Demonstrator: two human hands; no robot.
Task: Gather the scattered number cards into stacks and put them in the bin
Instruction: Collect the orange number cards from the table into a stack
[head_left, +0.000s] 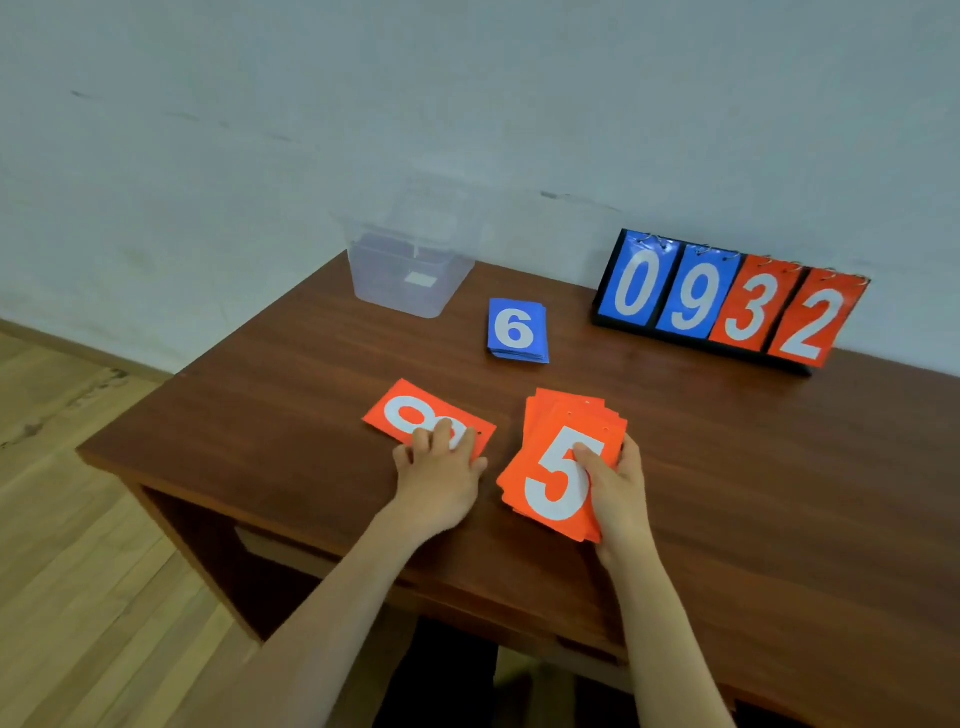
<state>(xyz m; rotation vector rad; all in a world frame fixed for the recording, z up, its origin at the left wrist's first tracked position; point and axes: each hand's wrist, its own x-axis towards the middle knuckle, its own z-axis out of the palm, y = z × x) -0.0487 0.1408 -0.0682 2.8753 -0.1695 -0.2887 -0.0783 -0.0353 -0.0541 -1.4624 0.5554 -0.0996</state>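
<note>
a flip scoreboard is standing at the far right of the wooden table, its panels reading 0 and 9 in white on blue, then 3 and 2 in white on orange. a neat blue stack is lying near the middle, showing a white 6 on top. the right hand is gripping a loosely fanned orange stack near the front edge, thumb curling over the white 5 on the top card; small punched holes are showing along the upper edges. just to its left, the left hand is pressing spread, fairly straight fingers onto a single orange card lying flat and sideways, showing a white 8. the clear plastic bin is sitting at the back left corner, well apart from both hands; something dark seems to be lying inside, though the hazy plastic is making it hard to tell.
</note>
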